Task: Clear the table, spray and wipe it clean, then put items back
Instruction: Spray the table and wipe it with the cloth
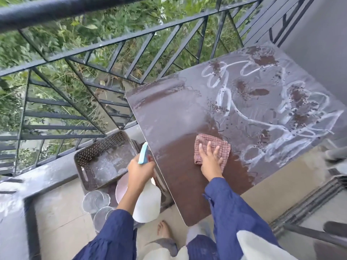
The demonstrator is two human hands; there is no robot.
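Brown table (pixel 178 119), white-streaked (mostly the far half), checked cloth (pixel 212 139) on its nearer part.

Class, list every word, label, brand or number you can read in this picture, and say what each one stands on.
No text can be read anywhere.
The bottle shows no label.
The white loops on the table are streaks, not letters.
The cloth and basket carry only patterns.

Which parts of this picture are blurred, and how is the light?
Head view: the railing and foliage are smeared by motion blur; the table, checked cloth and right hand look sharper, the spray bottle in the left hand slightly soft; daylight is soft, without hard shadows.
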